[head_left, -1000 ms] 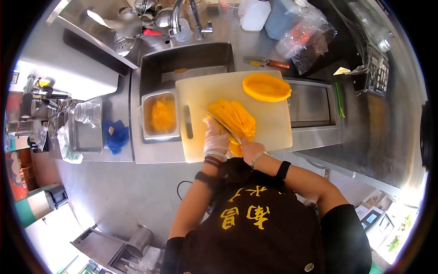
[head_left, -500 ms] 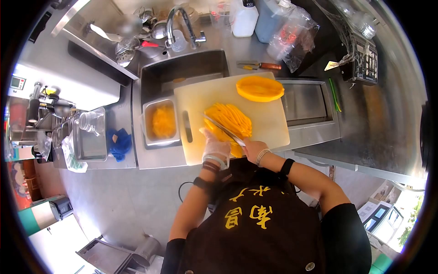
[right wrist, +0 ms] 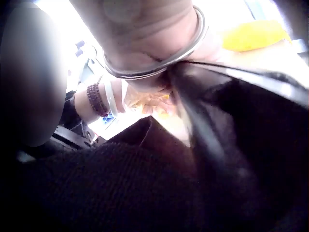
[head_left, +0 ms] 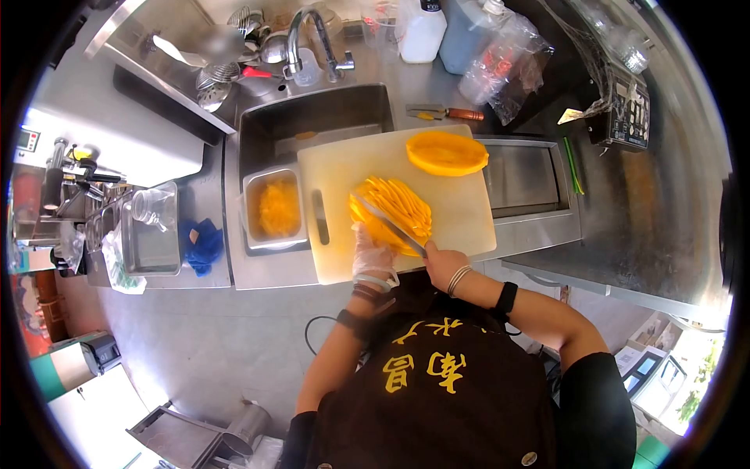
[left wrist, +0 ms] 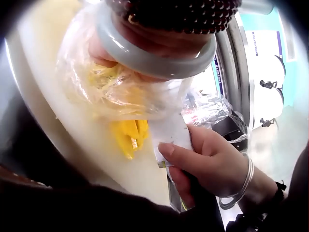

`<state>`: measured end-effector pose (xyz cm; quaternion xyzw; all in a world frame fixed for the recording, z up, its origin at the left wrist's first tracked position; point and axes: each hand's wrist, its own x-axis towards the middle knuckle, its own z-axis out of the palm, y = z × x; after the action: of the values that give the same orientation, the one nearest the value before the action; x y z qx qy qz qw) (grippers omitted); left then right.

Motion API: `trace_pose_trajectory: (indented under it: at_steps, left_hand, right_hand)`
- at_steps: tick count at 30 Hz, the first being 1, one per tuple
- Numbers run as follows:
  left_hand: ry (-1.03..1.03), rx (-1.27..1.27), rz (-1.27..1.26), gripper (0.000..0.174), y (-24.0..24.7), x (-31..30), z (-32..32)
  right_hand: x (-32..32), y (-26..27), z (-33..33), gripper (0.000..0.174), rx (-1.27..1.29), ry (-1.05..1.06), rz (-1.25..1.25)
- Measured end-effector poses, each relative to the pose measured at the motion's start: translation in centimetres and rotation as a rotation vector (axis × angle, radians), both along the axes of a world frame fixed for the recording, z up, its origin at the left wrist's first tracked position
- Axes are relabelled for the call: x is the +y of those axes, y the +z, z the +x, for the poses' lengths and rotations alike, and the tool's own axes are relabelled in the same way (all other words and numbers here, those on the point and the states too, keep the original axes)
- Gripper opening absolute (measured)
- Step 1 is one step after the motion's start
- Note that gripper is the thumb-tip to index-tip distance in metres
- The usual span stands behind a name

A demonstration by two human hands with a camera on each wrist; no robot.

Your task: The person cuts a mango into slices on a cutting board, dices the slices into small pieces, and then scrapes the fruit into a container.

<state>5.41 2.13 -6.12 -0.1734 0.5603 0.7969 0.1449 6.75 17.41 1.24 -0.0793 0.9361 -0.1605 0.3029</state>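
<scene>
A peeled, yellow-orange fruit, cut into slices (head_left: pixel 400 202), lies fanned on a white cutting board (head_left: pixel 461 219). My right hand (head_left: pixel 447 270) grips a knife (head_left: pixel 398 227), its blade lying slantwise across the near left side of the slices. In the left wrist view, the thumb and fingers of that hand (left wrist: pixel 207 154) show around the knife's near end. My left hand (head_left: pixel 373 256), in a clear plastic glove, holds the near end of the slices, left of the blade. Yellow pieces (left wrist: pixel 129 137) stick out below its glove; its fingertips are mostly hidden.
An uncut yellow piece (head_left: pixel 447 152) lies at the board's far right. Left of the board stands a metal container (head_left: pixel 250 207) holding yellow shreds. Behind are a sink (head_left: pixel 258 125) and a red-handled tool (head_left: pixel 465 114). A blue cloth (head_left: pixel 205 244) lies further left.
My right hand has shifted slightly right and toward me with the knife, leaving more blade visible over the slices. My left hand stays at the near left of the slices, turned a little.
</scene>
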Motion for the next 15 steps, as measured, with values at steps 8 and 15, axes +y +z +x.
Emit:
trace_pose_trajectory:
  at_steps: [8,15]
  left_hand:
    - [-0.091,0.023,-0.587,0.053,0.9,-0.2,0.1]
    - [-0.108,-0.167,-0.458,0.052,4.2,-0.2,-0.9]
  right_hand:
    - [-0.5,-2.3,0.8,0.02,0.022,0.047,0.033]
    - [-1.7,-2.9,0.1,0.019,0.003,0.025,0.055]
